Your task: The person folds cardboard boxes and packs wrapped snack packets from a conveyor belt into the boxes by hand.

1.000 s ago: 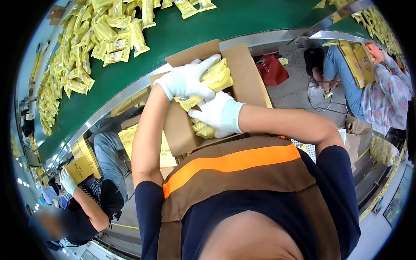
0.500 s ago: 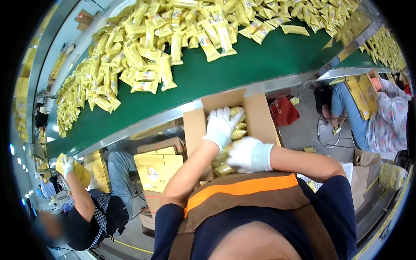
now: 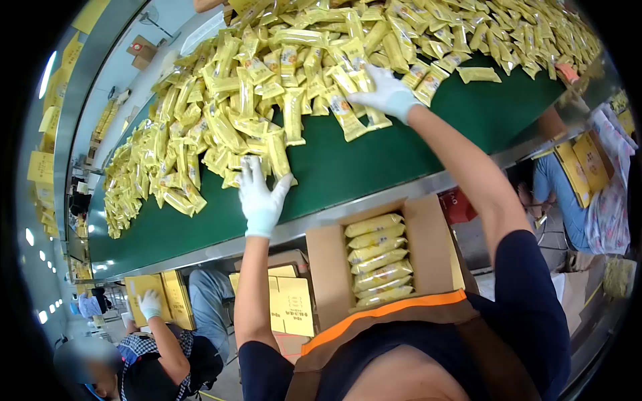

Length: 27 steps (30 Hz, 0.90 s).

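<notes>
My left hand, in a white glove, is at the near edge of the heap of yellow wrapped packets. Its fingers are spread, the tips touching or just beside a packet. Further right, my right hand, also gloved, reaches over the belt with thumb and fingers apart beside another packet. Neither hand visibly grips anything. Below them stands an open cardboard box, its flaps folded out. Inside it, several yellow packets lie in a row, one behind another.
The green conveyor belt carries the heap, bordered by a metal rail. Folded yellow cartons stand left of the box. A co-worker with a gloved hand sits at left; another person's patterned sleeve shows at right.
Both my hands have left the box and moved up to the packets on the belt, the right one further right. The row of packets in the box is now uncovered. The view has shifted.
</notes>
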### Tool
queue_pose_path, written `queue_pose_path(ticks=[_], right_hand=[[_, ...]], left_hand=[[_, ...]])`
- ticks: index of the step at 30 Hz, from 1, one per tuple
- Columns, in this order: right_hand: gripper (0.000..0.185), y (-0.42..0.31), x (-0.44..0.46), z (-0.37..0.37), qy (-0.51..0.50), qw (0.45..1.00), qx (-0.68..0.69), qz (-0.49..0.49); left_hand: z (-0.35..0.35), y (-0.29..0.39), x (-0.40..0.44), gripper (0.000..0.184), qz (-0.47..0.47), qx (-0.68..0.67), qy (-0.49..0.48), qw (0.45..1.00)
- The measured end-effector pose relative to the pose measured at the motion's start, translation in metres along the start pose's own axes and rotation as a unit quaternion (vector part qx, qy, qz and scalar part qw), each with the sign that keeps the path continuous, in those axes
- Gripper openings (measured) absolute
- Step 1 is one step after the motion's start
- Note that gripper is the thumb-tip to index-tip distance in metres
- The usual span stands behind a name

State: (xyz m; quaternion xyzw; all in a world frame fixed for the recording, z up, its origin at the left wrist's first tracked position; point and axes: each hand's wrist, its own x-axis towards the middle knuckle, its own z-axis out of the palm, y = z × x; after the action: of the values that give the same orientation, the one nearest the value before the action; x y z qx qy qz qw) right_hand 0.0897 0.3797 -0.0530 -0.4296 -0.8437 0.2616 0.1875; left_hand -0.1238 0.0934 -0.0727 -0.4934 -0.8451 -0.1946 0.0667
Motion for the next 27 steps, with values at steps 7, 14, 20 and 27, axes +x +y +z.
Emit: queue_pose_path(ticks=[7,14,20,27], right_hand=[[0.066,0.001,-0.010,0.020,-0.128,0.933,-0.255,-0.217],[0.074,0.062,-0.113,-0.026,-0.052,0.921,-0.211,-0.323],[0.067,0.094,-0.141,-0.016,-0.011,0.923,-0.185,-0.336],[0.056,0.122,-0.135,-0.064,-0.023,0.919,-0.292,-0.265]], left_hand=[[0.041,0.001,0.023,0.065,-0.025,0.013,-0.084,0.996],[0.008,0.019,-0.042,0.060,0.079,0.040,-0.207,0.974],[-0.005,0.047,-0.020,0.066,0.129,0.035,-0.221,0.966],[0.000,0.112,0.014,0.056,0.162,-0.294,-0.184,0.924]])
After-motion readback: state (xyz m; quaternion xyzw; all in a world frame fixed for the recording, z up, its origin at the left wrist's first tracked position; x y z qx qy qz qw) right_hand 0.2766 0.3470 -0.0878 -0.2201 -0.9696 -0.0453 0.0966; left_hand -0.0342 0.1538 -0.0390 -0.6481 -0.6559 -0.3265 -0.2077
